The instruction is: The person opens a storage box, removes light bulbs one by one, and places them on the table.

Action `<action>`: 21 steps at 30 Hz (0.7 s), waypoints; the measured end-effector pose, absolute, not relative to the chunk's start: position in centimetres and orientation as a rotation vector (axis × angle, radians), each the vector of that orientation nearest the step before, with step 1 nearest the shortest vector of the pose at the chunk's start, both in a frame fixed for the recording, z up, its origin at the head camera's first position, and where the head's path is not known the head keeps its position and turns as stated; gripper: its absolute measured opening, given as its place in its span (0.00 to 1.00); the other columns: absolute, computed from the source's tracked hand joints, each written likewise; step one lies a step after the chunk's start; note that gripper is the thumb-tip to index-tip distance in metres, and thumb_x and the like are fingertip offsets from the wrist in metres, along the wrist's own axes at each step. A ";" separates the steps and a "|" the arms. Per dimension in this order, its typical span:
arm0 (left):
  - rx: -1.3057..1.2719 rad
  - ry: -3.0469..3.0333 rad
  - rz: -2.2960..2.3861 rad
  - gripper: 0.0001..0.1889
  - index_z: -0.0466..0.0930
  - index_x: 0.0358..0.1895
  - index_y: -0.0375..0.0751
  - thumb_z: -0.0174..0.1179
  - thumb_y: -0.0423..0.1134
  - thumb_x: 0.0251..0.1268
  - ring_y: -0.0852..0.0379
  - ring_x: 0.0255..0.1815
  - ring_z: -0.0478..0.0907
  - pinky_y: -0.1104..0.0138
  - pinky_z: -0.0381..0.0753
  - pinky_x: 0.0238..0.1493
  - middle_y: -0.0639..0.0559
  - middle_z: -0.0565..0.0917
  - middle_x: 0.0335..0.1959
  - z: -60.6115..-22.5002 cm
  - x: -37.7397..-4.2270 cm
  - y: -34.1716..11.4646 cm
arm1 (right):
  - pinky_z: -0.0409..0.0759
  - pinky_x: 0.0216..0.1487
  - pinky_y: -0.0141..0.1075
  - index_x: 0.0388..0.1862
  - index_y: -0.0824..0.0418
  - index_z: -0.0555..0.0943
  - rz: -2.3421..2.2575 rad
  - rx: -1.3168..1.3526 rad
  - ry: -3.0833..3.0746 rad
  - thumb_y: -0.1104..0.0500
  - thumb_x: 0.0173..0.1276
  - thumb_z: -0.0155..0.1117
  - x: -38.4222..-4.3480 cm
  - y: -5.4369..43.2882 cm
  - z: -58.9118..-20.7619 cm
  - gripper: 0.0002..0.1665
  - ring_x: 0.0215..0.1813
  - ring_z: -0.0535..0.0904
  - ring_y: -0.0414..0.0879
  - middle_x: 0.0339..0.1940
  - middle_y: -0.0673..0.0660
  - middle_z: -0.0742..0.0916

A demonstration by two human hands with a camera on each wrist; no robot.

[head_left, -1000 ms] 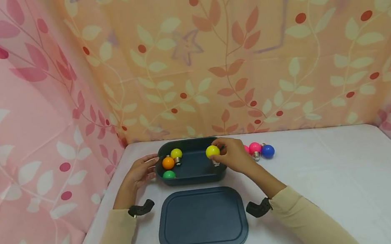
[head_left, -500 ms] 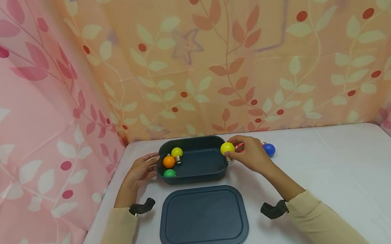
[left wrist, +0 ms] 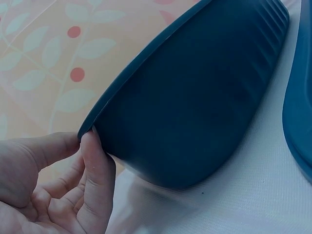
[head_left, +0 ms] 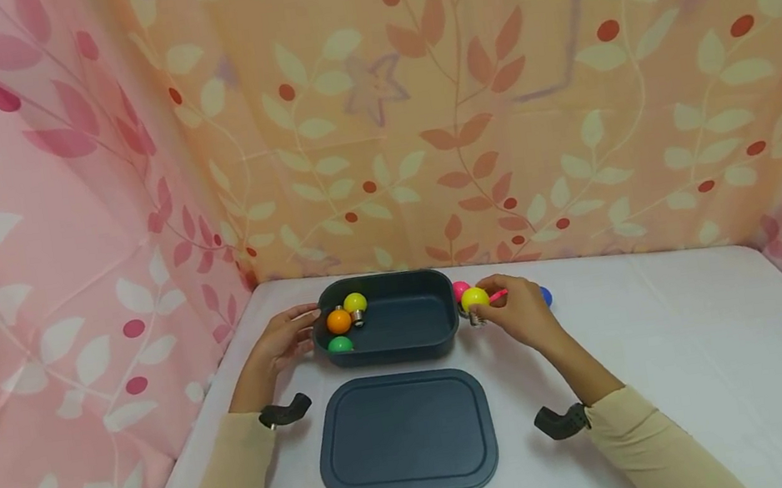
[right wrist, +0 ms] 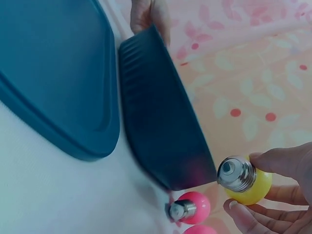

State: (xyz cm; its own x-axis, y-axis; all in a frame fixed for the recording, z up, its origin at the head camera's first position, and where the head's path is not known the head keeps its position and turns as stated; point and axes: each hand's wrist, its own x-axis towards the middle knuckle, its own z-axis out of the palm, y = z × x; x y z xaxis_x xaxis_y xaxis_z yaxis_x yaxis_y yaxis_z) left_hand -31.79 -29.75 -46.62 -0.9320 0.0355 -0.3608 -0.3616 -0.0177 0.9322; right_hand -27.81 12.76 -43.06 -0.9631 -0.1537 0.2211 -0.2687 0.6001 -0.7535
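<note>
In the head view my right hand [head_left: 521, 310] holds a yellow light bulb [head_left: 475, 300] just right of the dark blue container [head_left: 391, 356]. Its fingers and thumb grip the round part, and the metal screw base faces the camera in the right wrist view. My left hand [left wrist: 73, 190] pinches the rim at the container's left end between thumb and finger. Inside, at the left, lie another yellow bulb [head_left: 355, 304], an orange bulb [head_left: 339, 322] and a green bulb [head_left: 340, 344]. Pink bulbs [right wrist: 197, 207] lie on the table beside the container's right end, partly hidden by my right hand.
A flat dark blue lid [head_left: 406, 436] lies on the white table [head_left: 683, 369] in front of the container. A blue bulb [head_left: 546, 297] shows behind my right hand. Patterned curtains [head_left: 371, 112] rise behind the table and along both sides.
My right hand has moved the yellow bulb rightward, from over the container's right end to outside it, above the pink bulbs. My left hand stays at the container's left end.
</note>
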 end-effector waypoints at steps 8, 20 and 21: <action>-0.341 1.993 2.031 0.30 0.68 0.74 0.40 0.62 0.44 0.74 0.59 0.31 0.77 0.74 0.82 0.33 0.51 0.79 0.44 -46.5 -31.6 -29.8 | 0.86 0.40 0.38 0.59 0.63 0.83 1.261 0.323 -2.721 0.53 0.64 0.76 -28.5 12.8 -44.0 0.27 0.45 0.81 0.54 0.50 0.62 0.88; -0.354 1.997 2.021 0.29 0.68 0.74 0.39 0.62 0.43 0.74 0.57 0.35 0.77 0.73 0.83 0.36 0.48 0.78 0.49 -46.5 -31.8 -29.8 | 0.71 0.66 0.57 0.57 0.67 0.84 1.242 0.311 -2.766 0.55 0.61 0.78 -28.9 12.6 -45.1 0.28 0.53 0.81 0.59 0.52 0.63 0.88; -0.351 1.990 2.026 0.29 0.68 0.73 0.40 0.62 0.43 0.74 0.58 0.34 0.77 0.73 0.83 0.35 0.48 0.78 0.48 -46.5 -31.8 -29.8 | 0.78 0.61 0.52 0.57 0.67 0.84 1.248 0.309 -2.769 0.55 0.61 0.78 -28.8 12.6 -45.2 0.27 0.50 0.81 0.57 0.50 0.63 0.88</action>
